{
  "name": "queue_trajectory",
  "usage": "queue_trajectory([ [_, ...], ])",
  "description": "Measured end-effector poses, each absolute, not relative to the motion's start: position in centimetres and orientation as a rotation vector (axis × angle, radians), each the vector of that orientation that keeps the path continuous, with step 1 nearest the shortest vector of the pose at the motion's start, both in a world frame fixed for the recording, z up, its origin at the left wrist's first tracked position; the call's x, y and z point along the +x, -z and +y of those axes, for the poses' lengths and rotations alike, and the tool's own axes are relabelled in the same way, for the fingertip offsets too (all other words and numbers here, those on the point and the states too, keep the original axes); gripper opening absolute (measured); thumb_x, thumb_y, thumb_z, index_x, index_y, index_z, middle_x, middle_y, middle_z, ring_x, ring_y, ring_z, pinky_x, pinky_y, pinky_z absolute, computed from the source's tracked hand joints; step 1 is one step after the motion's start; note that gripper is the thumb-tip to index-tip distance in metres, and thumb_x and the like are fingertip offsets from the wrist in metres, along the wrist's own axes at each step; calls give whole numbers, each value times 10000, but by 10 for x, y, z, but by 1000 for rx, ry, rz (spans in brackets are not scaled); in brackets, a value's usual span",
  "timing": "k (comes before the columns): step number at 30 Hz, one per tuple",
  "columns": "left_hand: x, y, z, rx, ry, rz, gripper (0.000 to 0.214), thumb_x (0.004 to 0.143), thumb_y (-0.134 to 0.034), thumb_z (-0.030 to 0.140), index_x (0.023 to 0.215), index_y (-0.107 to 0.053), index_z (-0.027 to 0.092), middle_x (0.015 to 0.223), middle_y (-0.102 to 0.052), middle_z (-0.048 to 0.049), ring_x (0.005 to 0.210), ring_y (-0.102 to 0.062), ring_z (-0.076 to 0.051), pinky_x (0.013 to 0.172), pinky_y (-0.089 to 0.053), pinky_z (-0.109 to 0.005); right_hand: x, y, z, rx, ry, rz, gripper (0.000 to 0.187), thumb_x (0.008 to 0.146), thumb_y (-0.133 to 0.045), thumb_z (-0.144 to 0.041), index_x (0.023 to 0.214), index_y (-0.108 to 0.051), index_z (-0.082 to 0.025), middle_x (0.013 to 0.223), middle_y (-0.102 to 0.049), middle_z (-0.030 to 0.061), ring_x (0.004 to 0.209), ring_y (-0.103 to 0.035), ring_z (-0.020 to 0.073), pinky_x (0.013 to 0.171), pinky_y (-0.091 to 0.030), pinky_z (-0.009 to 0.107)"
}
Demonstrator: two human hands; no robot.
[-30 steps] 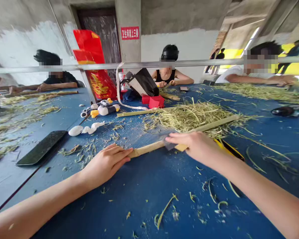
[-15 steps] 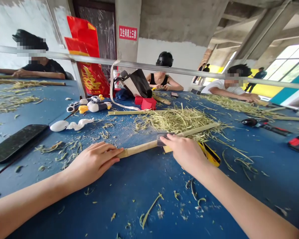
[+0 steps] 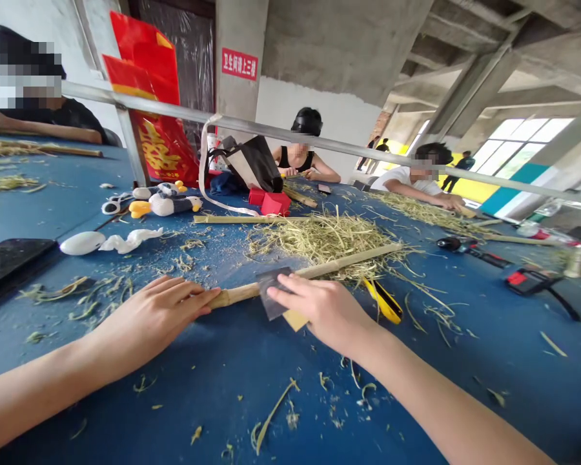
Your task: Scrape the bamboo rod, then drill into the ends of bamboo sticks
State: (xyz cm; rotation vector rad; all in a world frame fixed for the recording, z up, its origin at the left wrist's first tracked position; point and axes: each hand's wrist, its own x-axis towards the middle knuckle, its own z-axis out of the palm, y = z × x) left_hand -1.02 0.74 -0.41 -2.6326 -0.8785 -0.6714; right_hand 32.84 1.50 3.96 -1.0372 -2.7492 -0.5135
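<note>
A pale bamboo stick lies slantwise over the blue table, its far end resting on a heap of shavings. My left hand is closed around its near end. With my right hand I press a dark grey sheet of sandpaper over the middle of the stick, fingers on top and thumb hidden. A tan flap shows below those fingers; it looks like the sheet's other face. Just right of my right hand lies a yellow-and-black tool, partly behind my wrist.
Shavings are heaped mid-table. Plush toys, a white object and a phone-like black slab lie left. A cordless drill lies right. A metal rail crosses behind; several people sit beyond it.
My right hand has slid the sandpaper along the stick toward my left hand. The sheet now shows more of its grey face. The whole view has shifted slightly.
</note>
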Motion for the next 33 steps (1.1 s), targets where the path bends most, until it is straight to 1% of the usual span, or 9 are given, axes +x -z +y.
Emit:
queue_trajectory([
  [2,-14,1,9,-2635,612,-804,439,1089,-354,267,1514,-464,270,1108,-734,-65,931,-689,-228,792,-510,-362,327,-39,13,-915,452,-2781,760,740,-457,138,1367,-682,-226,1424,-630,96,1269,-646,246,1005,-599,375],
  [5,-17,-2,10,-2638,517,-793,520,1058,-337,166,1559,-392,295,1120,-739,-49,930,-695,-220,844,-494,-371,337,-41,24,-1280,466,-2676,776,710,-490,137,1353,-691,-248,1367,-671,91,1179,-707,259,965,-626,417],
  [8,-16,-3,8,-2622,512,-836,567,1017,-356,96,1539,-421,309,1132,-736,-37,960,-690,-211,889,-485,-364,340,-42,30,-1598,563,-2565,725,701,-513,130,1311,-724,-198,1289,-712,143,1059,-758,321,842,-671,482],
  [10,-12,-3,6,-2630,524,-831,568,1004,-362,73,1510,-464,310,1163,-729,-35,1000,-679,-212,928,-476,-371,332,-40,24,-1408,567,-2635,730,704,-489,136,1310,-726,-195,1301,-711,141,1095,-745,311,860,-666,451],
  [14,-6,-2,5,-2665,553,-809,433,1062,-435,232,1479,-514,320,1131,-730,-31,986,-664,-213,945,-471,-381,319,-35,12,-897,395,-2777,778,713,-462,128,1366,-687,-231,1420,-641,94,1278,-640,234,1037,-573,360],
  [17,-5,-3,7,-2663,608,-833,394,1073,-448,316,1454,-547,310,1064,-740,-37,953,-666,-213,935,-477,-379,334,-37,23,-1158,374,-2723,807,696,-481,111,1377,-674,-277,1403,-652,50,1233,-676,223,1039,-579,390],
  [21,-7,-5,11,-2629,650,-902,379,1059,-415,259,1389,-600,240,1080,-747,-81,949,-673,-236,907,-483,-405,355,-44,37,-1650,548,-2522,741,706,-546,70,1322,-718,-305,1324,-702,49,1032,-771,288,873,-663,496],
  [28,-12,-3,16,-2629,610,-998,343,1038,-479,344,1321,-658,270,1057,-749,-60,963,-671,-245,946,-468,-424,324,-37,13,-1058,612,-2735,804,683,-465,143,1364,-686,-221,1386,-660,106,1207,-692,246,948,-626,366],
  [33,-10,3,17,-2651,656,-1051,361,1066,-440,381,1324,-675,288,1005,-739,-45,896,-663,-213,869,-484,-366,345,-44,30,-1522,514,-2604,798,665,-526,128,1307,-720,-304,1329,-689,51,1064,-758,283,912,-647,480],
])
